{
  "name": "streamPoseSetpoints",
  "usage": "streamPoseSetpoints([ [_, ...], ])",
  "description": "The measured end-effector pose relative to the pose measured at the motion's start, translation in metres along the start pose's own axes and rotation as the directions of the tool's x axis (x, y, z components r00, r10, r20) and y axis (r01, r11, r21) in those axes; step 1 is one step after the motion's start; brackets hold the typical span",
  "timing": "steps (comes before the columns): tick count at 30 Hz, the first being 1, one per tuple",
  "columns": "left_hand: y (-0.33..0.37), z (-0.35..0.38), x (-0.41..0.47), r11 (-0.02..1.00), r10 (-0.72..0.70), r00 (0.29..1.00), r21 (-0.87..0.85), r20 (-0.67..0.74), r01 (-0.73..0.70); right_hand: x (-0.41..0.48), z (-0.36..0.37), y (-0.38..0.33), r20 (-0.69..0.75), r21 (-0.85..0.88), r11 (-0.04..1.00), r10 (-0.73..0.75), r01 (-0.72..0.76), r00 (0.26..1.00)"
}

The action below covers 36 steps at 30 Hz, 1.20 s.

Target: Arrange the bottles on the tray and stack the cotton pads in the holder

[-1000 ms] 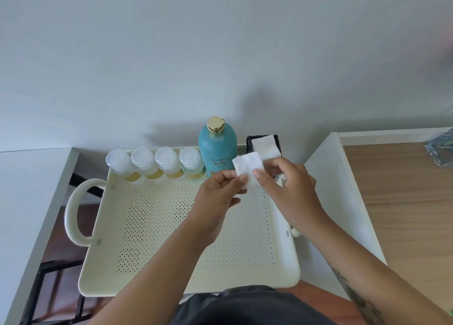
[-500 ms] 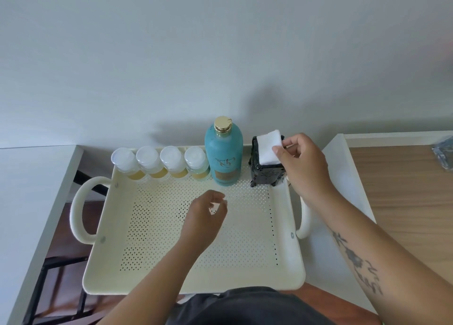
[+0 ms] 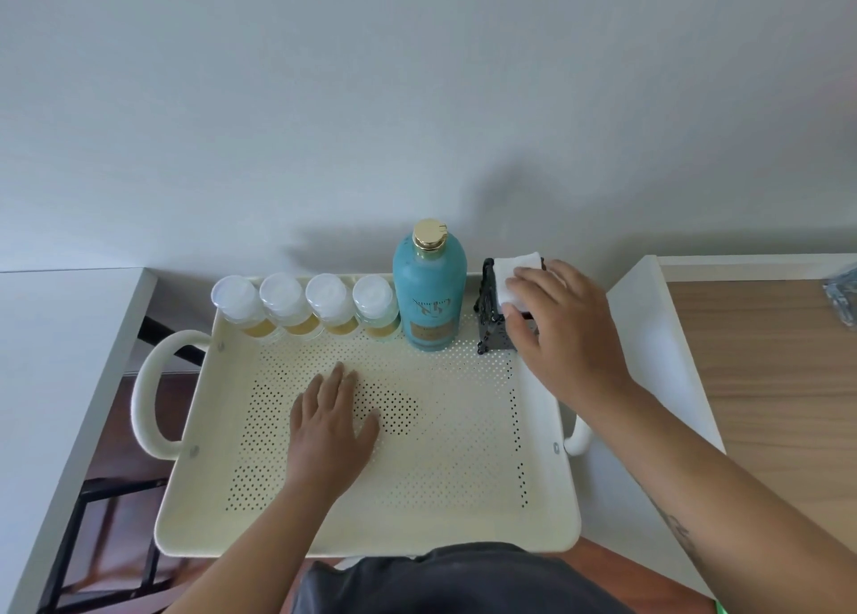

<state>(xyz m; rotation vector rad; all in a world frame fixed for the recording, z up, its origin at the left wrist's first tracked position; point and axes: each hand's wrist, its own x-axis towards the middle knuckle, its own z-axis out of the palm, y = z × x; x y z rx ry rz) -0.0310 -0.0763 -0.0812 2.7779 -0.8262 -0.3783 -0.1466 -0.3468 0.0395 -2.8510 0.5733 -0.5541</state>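
A cream perforated tray (image 3: 463, 511) with side handles lies in front of me. Along its far edge stand several small white-capped bottles (image 3: 306, 305) in a row, then a tall teal bottle (image 3: 429, 284) with a gold cap. At the far right corner is a black holder (image 3: 488, 321) with white cotton pads (image 3: 512, 268) sticking out of its top. My right hand (image 3: 563, 330) rests on the pads and holder, fingers pressing on the top pad. My left hand (image 3: 331, 421) lies flat and open on the tray floor, holding nothing.
A white surface (image 3: 51, 358) lies to the left and a white-edged wooden tabletop (image 3: 765, 381) to the right, with a clear plastic item (image 3: 844, 296) at its far edge. A dark metal frame (image 3: 92, 521) shows below left. A plain wall is behind.
My right hand carried a cotton pad to the holder and now presses on the stack. My left hand let go of the pad, dropped and flattened on the tray floor.
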Motion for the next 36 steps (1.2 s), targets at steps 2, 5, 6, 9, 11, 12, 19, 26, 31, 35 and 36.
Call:
streamPoseSetpoints([
  [2,-0.004,0.003,0.002,1.0,0.007,1.0,0.022,0.02,-0.008,-0.002,0.003,0.0,0.034,-0.017,0.999,-0.032,0.032,0.999],
  [5,-0.006,0.004,0.005,0.999,0.009,0.999,0.047,0.036,-0.011,-0.004,0.007,0.0,0.1,-0.059,0.998,-0.028,0.034,0.995],
  [6,-0.006,0.004,0.005,0.999,0.009,0.999,0.051,0.034,-0.011,-0.004,0.008,-0.001,0.122,-0.075,0.997,-0.018,0.028,0.992],
  [9,-0.005,0.005,0.003,0.998,0.012,0.999,0.059,0.034,-0.014,-0.005,0.01,0.0,0.171,-0.132,0.991,-0.01,0.033,0.985],
  [11,-0.005,0.005,0.002,0.998,0.013,0.999,0.061,0.041,-0.016,-0.005,0.01,-0.001,0.194,-0.168,0.985,-0.013,0.046,0.981],
  [12,-0.005,0.005,0.002,0.998,0.012,0.999,0.06,0.046,-0.015,-0.004,0.011,-0.001,0.203,-0.181,0.982,-0.016,0.054,0.979],
  [19,-0.004,0.005,0.0,0.998,0.02,0.998,0.054,0.056,-0.023,-0.004,0.007,-0.003,0.143,-0.129,0.99,-0.032,0.051,0.989],
  [26,-0.004,0.004,0.001,0.997,0.014,0.997,0.07,0.076,-0.02,-0.006,0.007,-0.004,0.101,-0.132,0.987,-0.078,0.091,0.992],
  [31,-0.002,0.004,0.0,0.996,0.009,0.997,0.083,0.077,-0.016,-0.003,0.012,-0.001,0.196,-0.181,0.98,-0.04,0.077,0.98],
  [35,-0.001,0.004,0.0,0.996,0.009,0.998,0.084,0.061,-0.014,-0.002,0.006,-0.007,0.157,-0.132,0.99,-0.02,0.041,0.987],
  [36,-0.002,0.006,0.0,0.994,0.015,0.998,0.104,0.062,-0.021,0.0,0.002,-0.01,0.13,-0.074,0.997,0.0,0.01,0.991],
])
